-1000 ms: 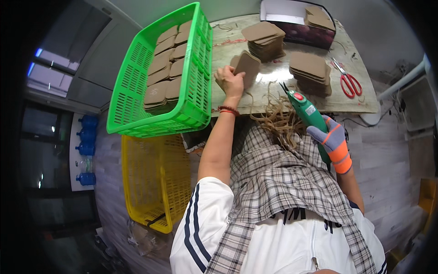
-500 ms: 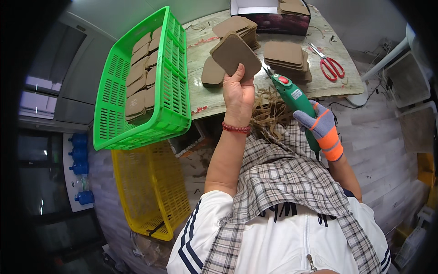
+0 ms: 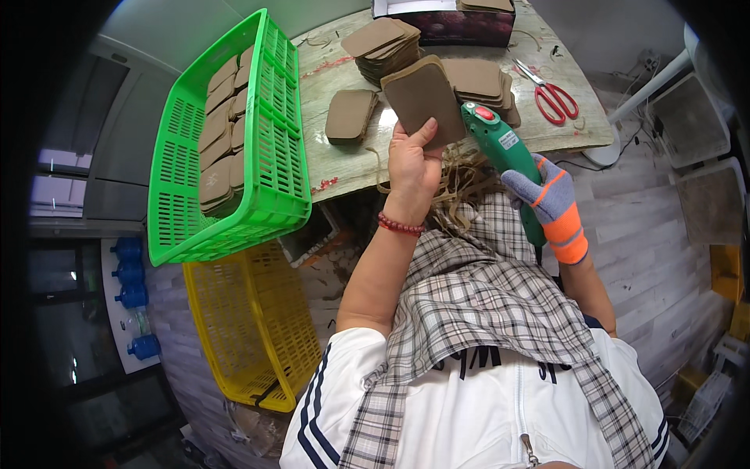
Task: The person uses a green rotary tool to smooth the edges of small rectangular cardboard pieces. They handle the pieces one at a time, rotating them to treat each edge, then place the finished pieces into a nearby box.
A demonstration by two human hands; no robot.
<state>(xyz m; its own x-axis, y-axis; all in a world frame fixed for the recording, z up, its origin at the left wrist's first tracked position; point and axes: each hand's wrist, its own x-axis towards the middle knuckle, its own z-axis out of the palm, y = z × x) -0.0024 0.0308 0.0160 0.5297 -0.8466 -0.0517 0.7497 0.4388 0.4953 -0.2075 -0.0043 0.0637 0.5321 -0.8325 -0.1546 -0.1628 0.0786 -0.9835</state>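
My bare left hand (image 3: 414,168) grips a brown rounded-corner pad (image 3: 424,102) by its near end, thumb on top. In my gloved right hand (image 3: 551,203) is a green handheld electric cutter (image 3: 504,144) with a red button. The cutter's head is right against the pad's right edge; the pad hides its tip. Similar brown pads lie on the table in a tall stack (image 3: 380,48), a small stack (image 3: 350,115) and a right-hand stack (image 3: 478,80). Thin brown strips (image 3: 466,181) are heaped over my lap at the table edge.
A green basket (image 3: 283,180) on the left holds rows of brown pads. Below it stands a yellow basket (image 3: 254,320). Red-handled scissors (image 3: 556,103) lie at the table's right, and a dark open box (image 3: 449,30) sits at the back.
My left hand has turned the pad more upright and brought its right edge to the cutter's head. A thin strip now shows beside my left hand. The view has shifted slightly.
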